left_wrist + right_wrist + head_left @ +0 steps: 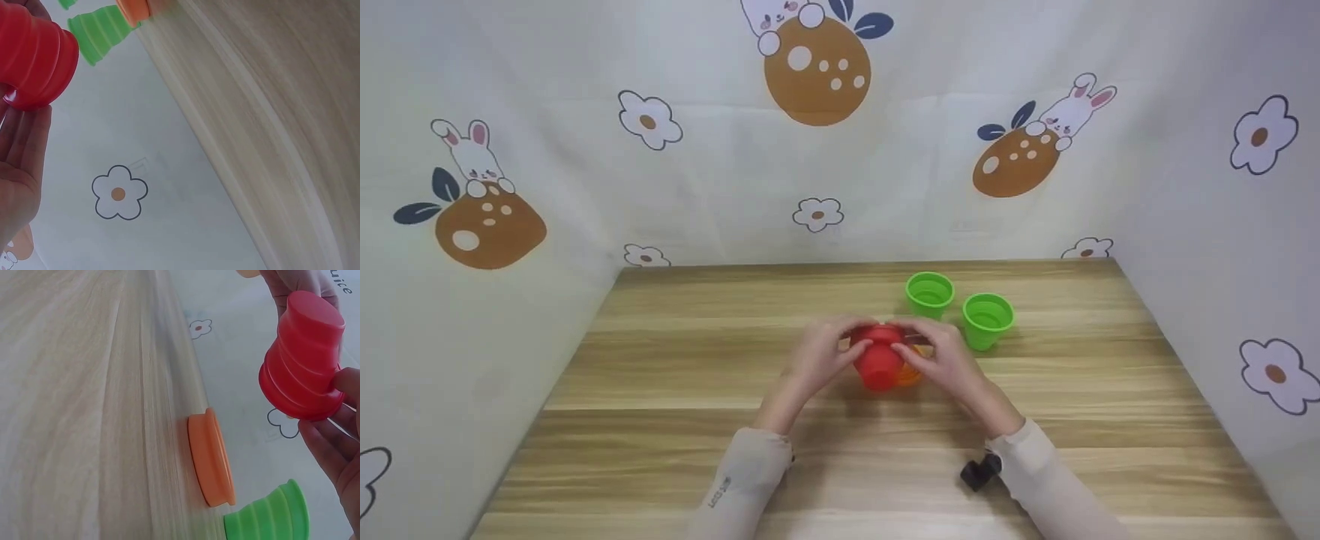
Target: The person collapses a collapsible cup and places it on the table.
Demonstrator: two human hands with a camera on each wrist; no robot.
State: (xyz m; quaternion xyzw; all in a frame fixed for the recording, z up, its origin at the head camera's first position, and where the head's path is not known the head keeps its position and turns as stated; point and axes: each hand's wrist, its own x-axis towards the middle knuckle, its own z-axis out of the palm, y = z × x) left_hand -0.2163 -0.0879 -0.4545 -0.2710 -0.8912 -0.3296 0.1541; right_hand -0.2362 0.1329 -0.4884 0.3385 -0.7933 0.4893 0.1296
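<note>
Both hands hold a red collapsible cup (880, 366) above the table, its narrow base tipped toward the person. My left hand (823, 354) grips the cup's left side, thumb and fingers at the wide rim. On the opposite side my right hand (945, 352) pinches the rim. In the right wrist view the red cup (306, 354) shows stepped rings and stands extended. An orange collapsed cup (209, 458) lies flat on the table below it, partly hidden in the head view. Two green cups (988, 322) (930, 294) stand extended behind the right hand.
The wood-grain table (675, 450) reaches back to a white curtain (720, 180) printed with rabbits and flowers, which also closes off both sides. A small black device (981, 472) sits by the right sleeve.
</note>
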